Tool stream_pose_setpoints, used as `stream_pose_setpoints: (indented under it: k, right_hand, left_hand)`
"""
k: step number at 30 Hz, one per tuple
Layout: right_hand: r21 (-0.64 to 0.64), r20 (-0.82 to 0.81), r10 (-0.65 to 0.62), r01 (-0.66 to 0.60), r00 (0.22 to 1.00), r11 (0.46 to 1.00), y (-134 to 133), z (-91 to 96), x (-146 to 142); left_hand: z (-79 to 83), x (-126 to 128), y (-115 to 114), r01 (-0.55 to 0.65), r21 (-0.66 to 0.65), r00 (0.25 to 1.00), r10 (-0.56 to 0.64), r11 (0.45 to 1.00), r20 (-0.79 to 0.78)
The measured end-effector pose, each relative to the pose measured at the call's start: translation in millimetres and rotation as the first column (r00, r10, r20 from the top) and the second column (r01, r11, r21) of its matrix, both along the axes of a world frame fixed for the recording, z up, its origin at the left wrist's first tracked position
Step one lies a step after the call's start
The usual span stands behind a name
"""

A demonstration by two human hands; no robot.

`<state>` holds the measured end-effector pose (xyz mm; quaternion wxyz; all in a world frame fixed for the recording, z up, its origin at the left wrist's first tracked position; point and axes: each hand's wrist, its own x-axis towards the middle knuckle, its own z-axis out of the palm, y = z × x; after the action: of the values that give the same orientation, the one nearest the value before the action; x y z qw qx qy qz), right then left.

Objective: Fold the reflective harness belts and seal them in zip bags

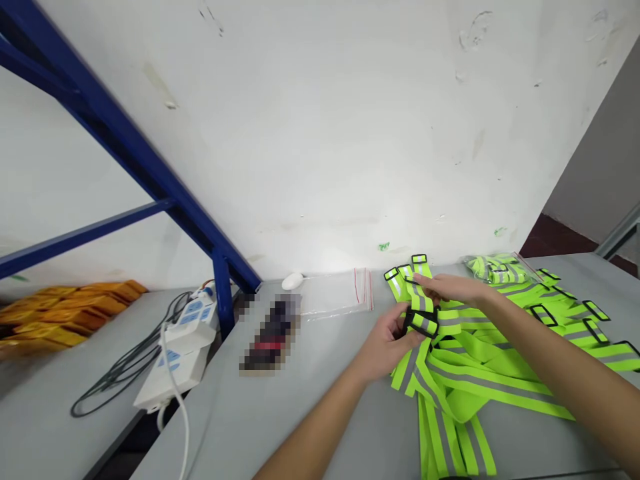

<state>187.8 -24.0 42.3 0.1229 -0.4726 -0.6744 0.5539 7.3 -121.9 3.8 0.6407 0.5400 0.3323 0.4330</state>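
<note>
Neon-yellow reflective straps [493, 373] with grey stripes and black buckles lie heaped on the grey table, some hanging over its front edge. At the heap's left end, my left hand [387, 343] is closed around one reflective strap [424, 323] by its black buckle. Just above, my right hand [447, 288] pinches the upper part of that strap near another black buckle. Several buckled strap ends [419, 259] stick out beyond my fingers toward the wall. Part of the grip is hidden behind the fingers and the strap.
Clear zip bags [335, 293] lie left of my hands, by a white oval object [293, 281]. A bag of folded straps [500, 269] sits at the back right. White power strips [177, 367] with cables, a blue frame [223, 293] and orange packs [65, 307] are at left.
</note>
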Motion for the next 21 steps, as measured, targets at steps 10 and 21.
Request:
stream_pose_setpoints:
  k: [10, 21]
  right_hand:
    - [-0.353, -0.581, -0.412, 0.24, 0.701, 0.905, -4.9, 8.4, -23.0]
    - [-0.149, -0.715, -0.294, 0.273, 0.634, 0.95, -23.3, 23.5, -23.3]
  left_hand:
    - [-4.6, 5.2, -0.3, -0.093, -0.123, 0.996, 0.094, 0.988, 0.005]
    - [-14.7, 8.3, 0.8, -0.169, -0.023, 0.979, 0.165, 0.985, -0.116]
